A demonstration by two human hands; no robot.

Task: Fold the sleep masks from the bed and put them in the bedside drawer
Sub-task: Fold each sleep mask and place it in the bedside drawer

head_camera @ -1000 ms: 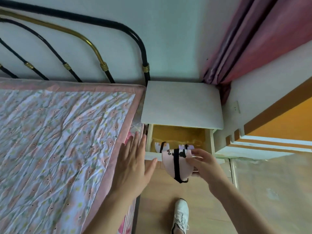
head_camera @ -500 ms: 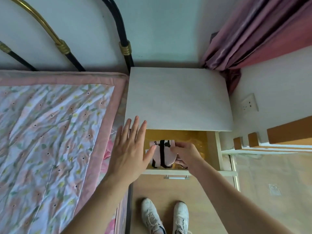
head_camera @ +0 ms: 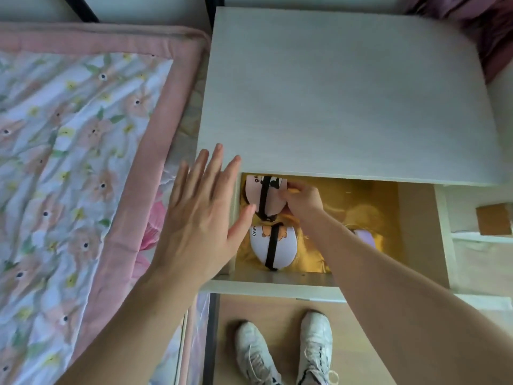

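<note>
Bed [head_camera: 83, 162]: far left, floral quilt, no masks showing on the part in view.
Left hand [head_camera: 202, 218]: flat, fingers spread wide, holding nothing, hovering over the drawer's left wall, just beside the masks.
Pink mask [head_camera: 265, 194]: folded, at the drawer's back-left, strap running front to back.
White mask [head_camera: 273, 245]: folded, just in front of the pink one.
Right hand [head_camera: 301, 200]: grip pinched on the pink mask's right edge, directly right of it, nearer than the left.
Drawer [head_camera: 416, 218]: open; letting go probably next.
</note>
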